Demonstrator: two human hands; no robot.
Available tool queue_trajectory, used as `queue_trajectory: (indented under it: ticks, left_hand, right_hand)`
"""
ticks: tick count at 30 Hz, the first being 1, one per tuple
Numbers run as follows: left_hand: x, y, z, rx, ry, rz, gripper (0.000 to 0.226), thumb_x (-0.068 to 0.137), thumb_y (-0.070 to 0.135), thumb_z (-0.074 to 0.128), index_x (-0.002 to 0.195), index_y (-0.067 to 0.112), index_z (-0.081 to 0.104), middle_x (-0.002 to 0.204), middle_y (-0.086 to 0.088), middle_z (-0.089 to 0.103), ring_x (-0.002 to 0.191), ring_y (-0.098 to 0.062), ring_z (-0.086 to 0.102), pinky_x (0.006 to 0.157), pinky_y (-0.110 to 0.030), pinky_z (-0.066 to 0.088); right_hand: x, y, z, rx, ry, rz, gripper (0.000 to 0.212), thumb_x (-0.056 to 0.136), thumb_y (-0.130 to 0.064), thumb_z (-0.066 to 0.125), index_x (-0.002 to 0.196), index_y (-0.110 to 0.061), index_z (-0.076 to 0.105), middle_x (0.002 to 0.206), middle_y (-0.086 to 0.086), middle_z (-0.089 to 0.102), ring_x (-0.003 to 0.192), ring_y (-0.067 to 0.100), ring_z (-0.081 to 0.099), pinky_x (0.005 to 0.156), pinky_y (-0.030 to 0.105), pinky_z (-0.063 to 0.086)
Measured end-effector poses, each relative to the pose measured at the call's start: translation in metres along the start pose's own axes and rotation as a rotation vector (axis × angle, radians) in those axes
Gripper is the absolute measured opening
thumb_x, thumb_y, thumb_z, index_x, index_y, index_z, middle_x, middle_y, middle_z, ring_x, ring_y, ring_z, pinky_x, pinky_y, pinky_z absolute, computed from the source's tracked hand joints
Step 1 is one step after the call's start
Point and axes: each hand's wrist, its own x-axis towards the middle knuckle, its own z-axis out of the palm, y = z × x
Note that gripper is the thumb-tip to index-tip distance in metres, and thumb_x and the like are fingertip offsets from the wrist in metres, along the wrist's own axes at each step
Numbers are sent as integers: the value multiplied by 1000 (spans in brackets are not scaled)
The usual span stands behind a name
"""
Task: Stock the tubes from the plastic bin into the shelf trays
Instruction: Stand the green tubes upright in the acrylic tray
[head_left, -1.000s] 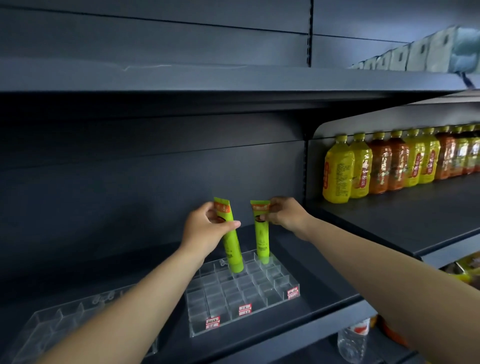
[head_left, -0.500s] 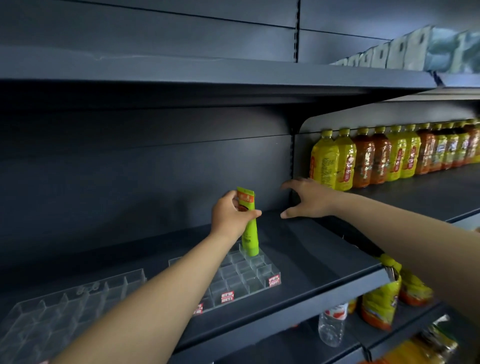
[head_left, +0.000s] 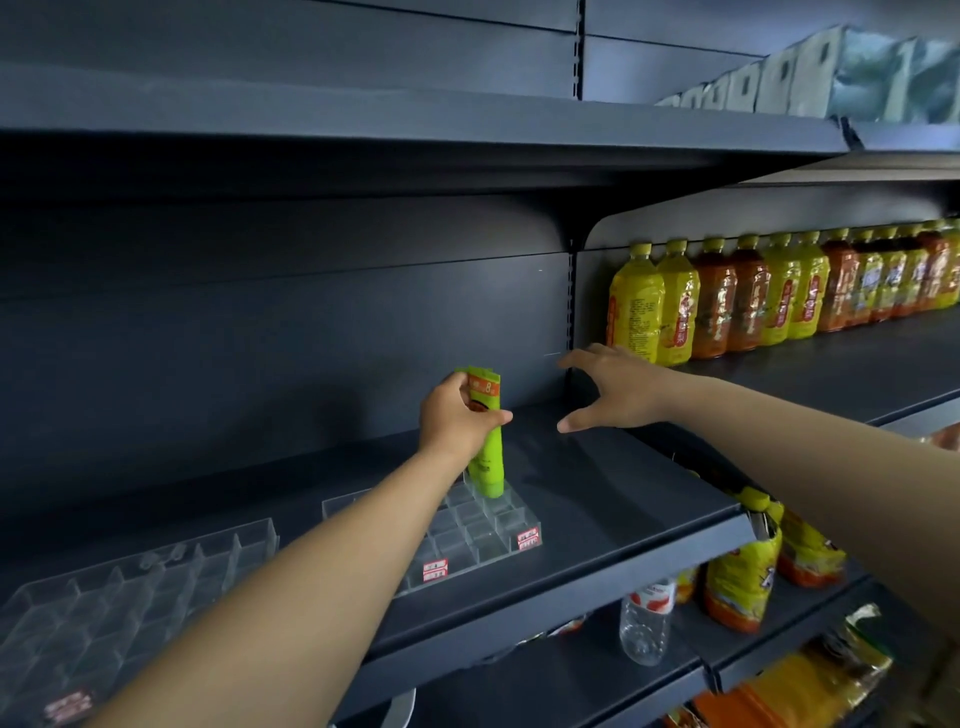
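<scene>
The left hand (head_left: 457, 418) gripped a green tube (head_left: 487, 441) near its flat crimped top, fingers and thumb curled round the glossy plastic. A second green edge showed just behind the crimp, so it was hard to tell whether one tube or two sat in that grasp. The tube stood nearly upright, cap end down, in a compartment at the back right corner of a clear tray (head_left: 483, 530). That tray was rigid transparent plastic split into small square cells, with red-and-white labels on its front lip; their print was too small to read. The left forearm covered the tray's left part.

At 9 o'clock from it lay a second clear tray (head_left: 130, 587) of the same gridded make, cut off by the frame's left edge.

The right hand (head_left: 618, 389) hovered at 3 o'clock from the tube, well apart from it, fingers spread wide and holding nothing.

Both trays rested on a dark matte metal shelf (head_left: 597, 499) with a smooth, flat surface. At 2 o'clock a row of bottles (head_left: 727, 301), yellow and amber with yellow caps, stood on the neighbouring shelf, the far end blurred. At 5 o'clock, below the shelf edge, a clear bottle (head_left: 647, 626) and yellow pouches (head_left: 743, 582) were partly hidden. Pale packs (head_left: 810, 78) on the top shelf at 1 o'clock were too smeared to make out.
</scene>
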Motion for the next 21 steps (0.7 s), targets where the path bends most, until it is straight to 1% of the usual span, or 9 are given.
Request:
queue_trajectory:
  ticks: [3,6,9,12,14,16,18,21]
  left_hand:
    - [-3,-3,2,12,-40,-13,39,60,9,85,72,23,51,80,-1,64,76,-20,61,81,-38,54]
    - [-4,-5,2,30,-56,-28,36,62,9,84,81,18,55,83,-1,63,78,-19,60,80,-35,53]
    - [-2,-1,1,98,-65,-25,38,62,14,84,90,12,59,87,-3,65,82,-21,63,79,-34,52]
    - [-2,1,-1,162,-65,-24,41,61,18,85,93,10,61,93,-6,68,88,-23,65,81,-35,53]
    - [-3,3,-2,167,-58,-32,42,61,17,85,94,10,61,93,-7,68,90,-25,65,81,-33,52]
    - [-5,5,-6,152,-53,-46,47,63,14,84,103,9,61,91,-7,65,91,-24,64,82,-30,49]
    - [-8,9,-11,169,-54,-61,56,66,15,83,115,8,57,98,-9,65,95,-23,63,81,-27,45]
    - [-13,13,-19,225,-75,-66,66,67,18,83,125,9,52,113,-11,63,104,-25,60,81,-24,41]
  right_hand:
    - [-1,-1,0,-6,-6,-3,85,76,-57,66,144,-25,26,150,5,28,139,26,24,110,41,31]
    - [-2,-1,1,-6,-6,-4,86,76,-56,66,145,-24,26,148,5,30,137,26,26,109,41,32]
    - [-5,-1,1,-4,-9,-1,88,76,-56,67,146,-23,25,148,6,30,137,27,25,110,41,32]
    - [-8,-2,2,-4,-9,-2,89,75,-56,67,146,-22,25,149,5,29,138,27,24,110,41,31]
    - [-11,-3,1,0,-10,-4,88,75,-55,68,146,-22,25,149,6,30,137,27,25,110,41,32]
    - [-14,-4,0,6,-13,-6,88,75,-55,68,146,-22,25,148,6,30,137,27,26,110,41,32]
    - [-18,-5,-1,8,-13,-7,88,75,-55,68,146,-23,25,149,6,29,138,27,25,110,41,31]
    - [-24,-8,-2,3,-9,-12,88,75,-55,68,146,-22,25,150,6,28,138,27,25,111,42,31]
